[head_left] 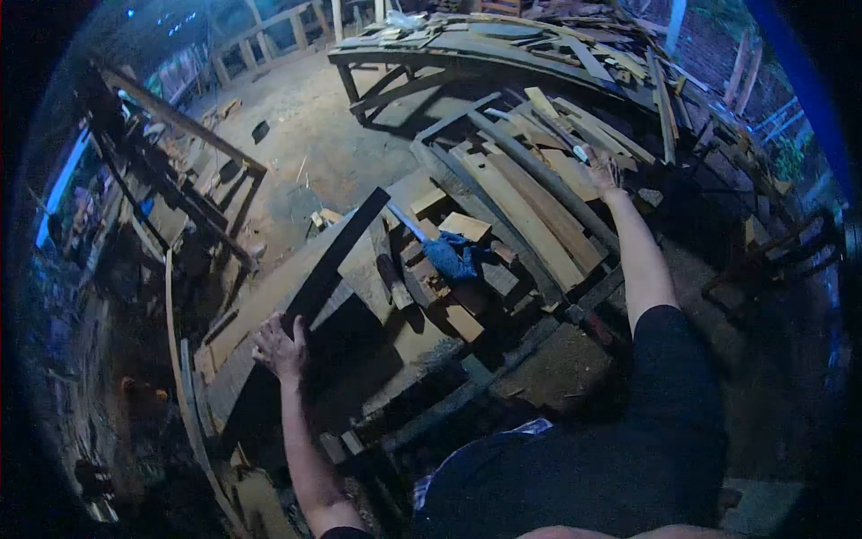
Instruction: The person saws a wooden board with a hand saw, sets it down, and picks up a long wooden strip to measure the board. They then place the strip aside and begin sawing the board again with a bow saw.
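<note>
My left hand (281,349) is at the near left, with its fingers apart, by the lower end of a long dark plank (346,235). This plank slants across a wide board (269,301) on the low workbench. My right hand (604,172) reaches to the far right over the stacked wood, its fingers bent at the end of a long thin piece with a pale tip (581,153). What this piece is, I cannot make out. Between my hands lie a blue tool or cloth-like bundle (452,256), short wood blocks (465,226) and long pale planks (521,216).
Behind stands a large table (404,56) piled with boards and offcuts. Leaning timber frames (184,117) stand on the left over the dirt floor (296,117). A thin curved strip (180,377) rises near the left side of the bench.
</note>
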Motion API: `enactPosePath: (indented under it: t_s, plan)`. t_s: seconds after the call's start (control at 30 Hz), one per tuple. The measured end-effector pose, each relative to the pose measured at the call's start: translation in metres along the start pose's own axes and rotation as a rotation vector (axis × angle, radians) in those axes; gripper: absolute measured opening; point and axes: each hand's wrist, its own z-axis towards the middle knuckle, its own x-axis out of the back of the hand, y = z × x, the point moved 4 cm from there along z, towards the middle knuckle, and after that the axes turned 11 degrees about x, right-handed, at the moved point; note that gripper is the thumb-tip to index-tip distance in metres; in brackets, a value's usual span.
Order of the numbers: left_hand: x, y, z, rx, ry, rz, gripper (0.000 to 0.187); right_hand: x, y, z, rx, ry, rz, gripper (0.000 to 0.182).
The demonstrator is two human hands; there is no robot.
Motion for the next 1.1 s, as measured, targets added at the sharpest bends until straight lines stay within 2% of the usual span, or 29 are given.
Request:
enactPosePath:
  t_s: [0.03, 0.1, 0.13, 0.23, 0.27, 0.3, 0.33, 0.4, 0.43, 0.5, 0.57, 0.67, 0.73, 0.77, 0.83, 0.9, 0.93, 0.97, 1.03, 1.1]
  plan:
    - [0.001, -0.002, 0.002, 0.019, -0.021, 0.007, 0.041, 0.000, -0.006, 0.001, 0.023, -0.019, 0.001, 0.053]
    - [0.006, -0.002, 0.006, -0.091, -0.031, -0.099, 0.039, 0.012, -0.011, -0.005, -0.178, -0.205, -0.057, 0.056]
    - [0.008, -0.003, 0.006, -0.075, -0.048, -0.095, 0.039, 0.013, -0.013, -0.005, -0.248, -0.416, -0.046, 0.058]
    - [0.012, -0.004, 0.009, -0.114, -0.047, -0.136, 0.033, 0.026, -0.025, -0.002, -0.285, -0.386, -0.023, 0.057]
    - [0.010, -0.005, 0.008, -0.128, -0.104, -0.209, 0.030, 0.043, -0.042, 0.000, -0.188, -0.292, -0.140, 0.055]
    - [0.008, -0.007, 0.007, -0.144, -0.159, -0.282, 0.027, 0.053, -0.055, 0.008, -0.181, -0.296, -0.138, 0.055]
    - [0.011, -0.006, 0.004, -0.139, -0.162, -0.279, 0.027, 0.061, -0.072, 0.017, -0.053, -0.219, -0.055, 0.056]
    - [0.030, 0.009, -0.010, -0.290, -0.037, -0.292, 0.022, 0.086, -0.118, 0.027, 0.154, -0.035, 0.117, 0.061]
    - [0.037, 0.013, -0.017, -0.292, -0.035, -0.293, 0.022, 0.106, -0.152, 0.028, 0.235, 0.071, 0.203, 0.064]
    - [0.058, 0.026, -0.036, -0.480, 0.146, -0.380, 0.024, 0.188, -0.239, 0.006, 0.509, 0.238, 0.206, 0.067]
    - [0.068, 0.034, -0.050, -0.549, 0.131, -0.386, 0.024, 0.234, -0.292, -0.019, 0.701, 0.283, 0.267, 0.070]
    - [0.093, 0.047, -0.078, -0.677, 0.094, -0.434, 0.025, 0.271, -0.332, -0.053, 0.793, 0.236, 0.345, 0.073]
    - [0.110, 0.051, -0.097, -0.733, 0.077, -0.482, 0.025, 0.288, -0.349, -0.076, 0.916, 0.214, 0.346, 0.061]
    - [0.116, 0.053, -0.107, -0.773, 0.030, -0.486, 0.028, 0.286, -0.350, -0.089, 0.932, 0.219, 0.346, 0.061]
    - [0.123, 0.055, -0.124, -0.807, 0.004, -0.518, 0.034, 0.261, -0.339, -0.112, 0.810, -0.070, 0.444, 0.041]
    - [0.136, 0.053, -0.135, -0.783, 0.069, -0.524, 0.041, 0.269, -0.333, -0.136, 0.754, -0.090, 0.529, 0.032]
    - [0.134, 0.050, -0.141, -0.744, 0.197, -0.543, 0.039, 0.272, -0.331, -0.149, 0.701, -0.057, 0.583, 0.030]
    - [0.159, 0.049, -0.149, -0.680, 0.243, -0.580, 0.038, 0.274, -0.327, -0.163, 0.650, -0.030, 0.641, 0.028]
    - [0.173, 0.039, -0.150, -0.598, 0.333, -0.624, 0.038, 0.241, -0.308, -0.184, 0.339, -0.193, 0.821, 0.026]
    - [0.176, 0.025, -0.157, -0.439, 0.335, -0.608, 0.034, 0.239, -0.298, -0.188, 0.204, -0.268, 0.731, 0.024]
